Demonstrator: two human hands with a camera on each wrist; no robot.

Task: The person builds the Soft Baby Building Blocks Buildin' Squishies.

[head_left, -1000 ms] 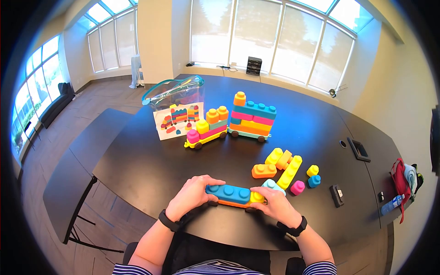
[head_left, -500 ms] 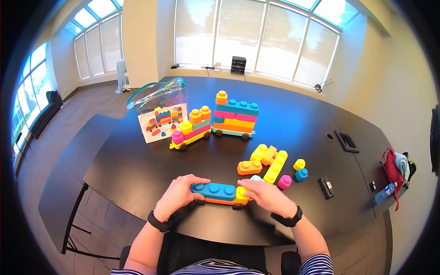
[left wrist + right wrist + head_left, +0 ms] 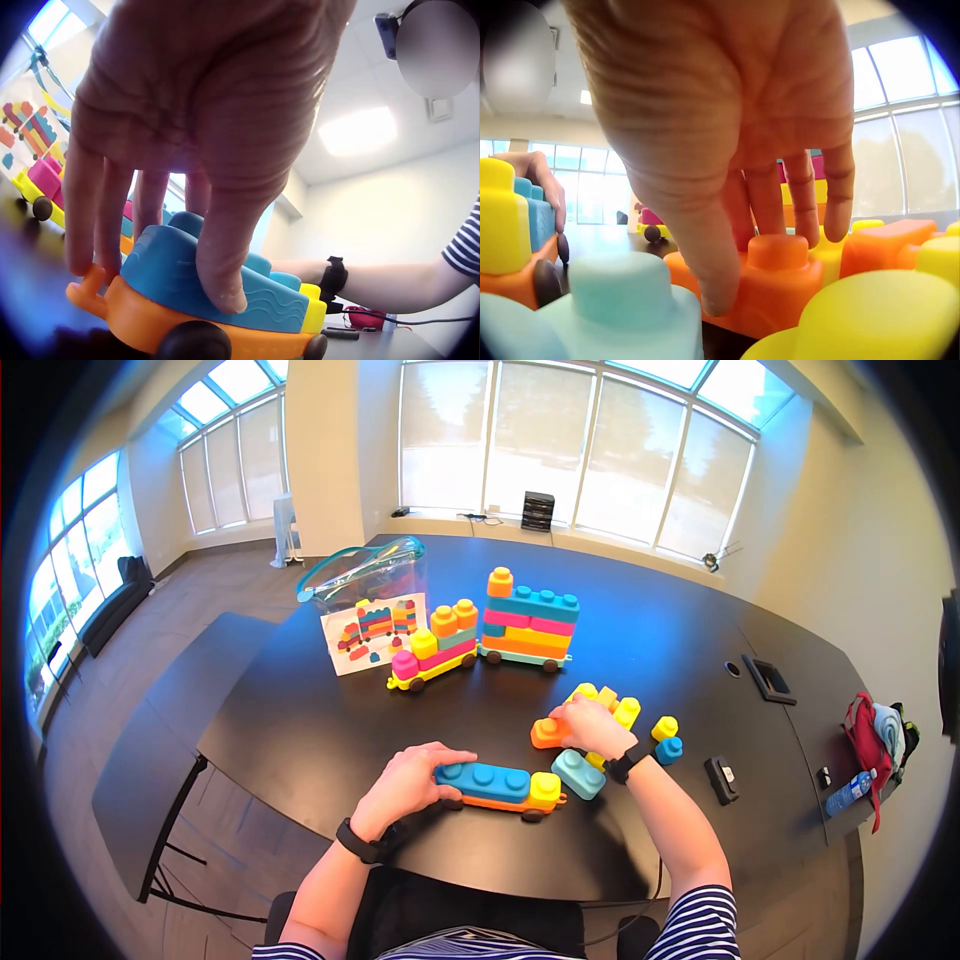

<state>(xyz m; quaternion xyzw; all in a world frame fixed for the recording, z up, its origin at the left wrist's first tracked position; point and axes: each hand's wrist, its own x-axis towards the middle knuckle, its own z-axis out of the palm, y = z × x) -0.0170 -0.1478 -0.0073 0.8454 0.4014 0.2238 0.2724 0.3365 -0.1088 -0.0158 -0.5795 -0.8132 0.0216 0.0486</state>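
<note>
My left hand [image 3: 405,785] grips a toy train wagon by its left end, thumb on the near side of the long blue block [image 3: 157,259] and fingers on the far side. That block sits on an orange wheeled base [image 3: 142,319], with a small yellow block [image 3: 545,788] at the right end. Farther right, my right hand [image 3: 598,730] reaches down over loose blocks. Its thumb and fingers straddle an orange block [image 3: 780,289] and pinch it, with the fingertips partly hidden behind. A pale teal block [image 3: 578,774] lies between the wagon and this hand.
Two built train cars, a low engine [image 3: 435,655] and a tall wagon [image 3: 530,635], stand farther back beside a picture card [image 3: 350,645] and a clear bag [image 3: 400,575]. Small yellow [image 3: 665,728] and blue [image 3: 670,750] blocks, a black device [image 3: 720,780] and a bottle [image 3: 850,793] are rightward.
My right hand has let go of the wagon's yellow end and moved away to the orange block among the loose pieces. The left hand keeps its hold on the wagon.
</note>
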